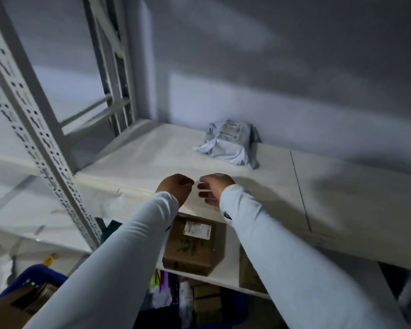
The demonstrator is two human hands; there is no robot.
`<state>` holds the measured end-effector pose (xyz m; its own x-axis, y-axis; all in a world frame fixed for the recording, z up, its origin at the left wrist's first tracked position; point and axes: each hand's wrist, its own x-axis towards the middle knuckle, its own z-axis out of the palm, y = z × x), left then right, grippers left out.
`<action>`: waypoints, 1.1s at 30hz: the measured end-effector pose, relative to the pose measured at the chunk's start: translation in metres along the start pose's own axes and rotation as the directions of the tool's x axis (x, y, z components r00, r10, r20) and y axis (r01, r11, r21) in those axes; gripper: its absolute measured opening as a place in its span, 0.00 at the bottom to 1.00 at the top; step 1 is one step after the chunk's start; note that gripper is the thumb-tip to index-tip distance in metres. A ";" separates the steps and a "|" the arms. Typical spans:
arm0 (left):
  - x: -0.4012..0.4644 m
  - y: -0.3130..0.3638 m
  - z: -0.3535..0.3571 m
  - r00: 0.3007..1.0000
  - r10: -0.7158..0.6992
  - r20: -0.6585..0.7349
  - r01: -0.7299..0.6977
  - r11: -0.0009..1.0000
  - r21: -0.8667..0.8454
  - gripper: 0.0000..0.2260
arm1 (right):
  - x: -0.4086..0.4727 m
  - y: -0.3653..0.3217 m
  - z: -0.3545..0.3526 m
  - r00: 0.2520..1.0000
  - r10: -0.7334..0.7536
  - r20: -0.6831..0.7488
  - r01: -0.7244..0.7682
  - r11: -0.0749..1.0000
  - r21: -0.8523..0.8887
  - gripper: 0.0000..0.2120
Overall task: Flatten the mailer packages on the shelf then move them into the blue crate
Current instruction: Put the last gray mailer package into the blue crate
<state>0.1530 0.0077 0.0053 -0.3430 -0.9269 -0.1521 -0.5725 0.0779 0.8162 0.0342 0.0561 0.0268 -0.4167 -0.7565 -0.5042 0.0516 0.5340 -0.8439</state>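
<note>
A crumpled grey mailer package [228, 143] with a printed label lies at the back of the white shelf [140, 157], against the wall. My left hand [175, 188] and my right hand [214, 189] hover side by side over the shelf's front edge, well short of the mailer. Both have curled fingers and nothing visible in them. The blue crate [40, 276] shows at the bottom left, below the shelf, with a brown cardboard piece inside it.
A perforated grey upright post [33, 129] stands at the left of the shelf. A brown cardboard box [195, 243] with a label sits on the lower shelf, with more boxes and mixed items below it. The picture is motion-blurred.
</note>
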 end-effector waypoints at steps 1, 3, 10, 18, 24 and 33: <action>0.006 0.005 0.003 1.000 0.013 0.003 -0.013 0.999 0.042 0.10 | 0.004 -0.006 -0.013 0.998 -0.036 -0.044 0.034 0.999 -0.026 0.07; 0.022 0.020 0.011 1.000 0.026 0.017 -0.029 0.988 0.151 0.11 | 0.026 -0.017 -0.043 0.984 -0.117 -0.132 0.095 0.983 -0.159 0.07; 0.081 0.046 0.053 0.999 -0.010 -0.053 0.026 0.945 0.325 0.15 | 0.089 -0.009 -0.119 0.913 -0.316 -0.257 0.050 0.714 -0.698 0.14; 0.133 0.068 0.087 0.981 -0.030 -0.191 0.119 0.871 0.477 0.32 | 0.152 -0.003 -0.144 0.868 -0.415 -0.273 0.081 0.660 -0.747 0.23; 0.167 0.076 0.089 0.979 0.113 -0.172 0.044 0.702 0.711 0.20 | 0.175 -0.004 -0.152 0.816 -0.547 -0.186 0.133 0.491 -0.861 0.12; 0.133 0.059 0.074 0.949 0.315 0.004 -0.215 0.639 0.738 0.09 | 0.139 0.033 -0.181 0.746 -0.661 -0.078 0.244 0.380 -0.892 0.06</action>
<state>0.0187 -0.0836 -0.0075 -0.5088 -0.8538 0.1106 -0.8420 0.5203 0.1429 -0.1865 0.0373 -0.0379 -0.4155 -0.8883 0.1956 -0.8917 0.3554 -0.2804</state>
